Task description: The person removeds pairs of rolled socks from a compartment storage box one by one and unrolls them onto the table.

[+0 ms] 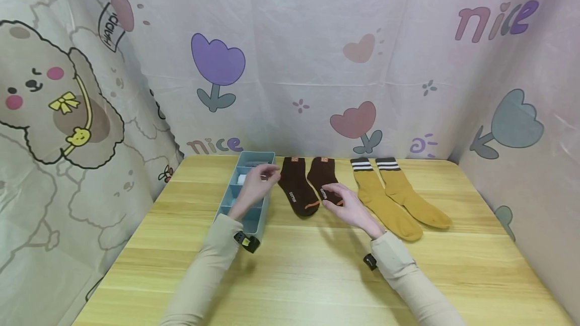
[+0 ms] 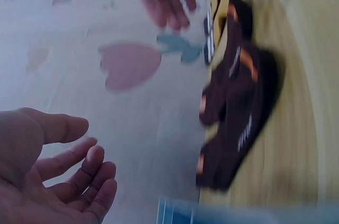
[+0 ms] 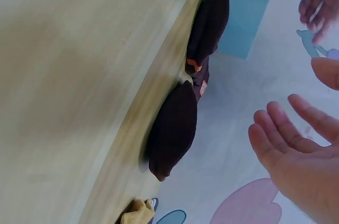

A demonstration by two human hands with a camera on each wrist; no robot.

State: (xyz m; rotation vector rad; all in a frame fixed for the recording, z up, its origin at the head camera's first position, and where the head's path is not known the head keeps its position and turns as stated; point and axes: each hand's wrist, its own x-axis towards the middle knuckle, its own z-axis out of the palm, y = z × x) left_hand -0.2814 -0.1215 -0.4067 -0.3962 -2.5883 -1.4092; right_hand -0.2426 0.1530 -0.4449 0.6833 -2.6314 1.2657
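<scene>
Two dark brown socks (image 1: 296, 185) lie side by side at the back of the table, with orange tags at their cuffs. My left hand (image 1: 258, 185) hovers over the blue divided box (image 1: 266, 210), its fingers loosely bent with nothing between them in the left wrist view. Above the right-hand brown sock (image 1: 320, 172) is my right hand (image 1: 351, 208), its fingers spread and holding nothing; the right wrist view shows it apart from the sock. A pair of mustard socks (image 1: 389, 210) with striped dark cuffs lies to the right of that hand.
Something white (image 1: 241, 179) sits in one compartment of the box, partly hidden by my left hand. A printed curtain (image 1: 290, 64) hangs behind and beside the wooden table (image 1: 308, 280), close to its back edge.
</scene>
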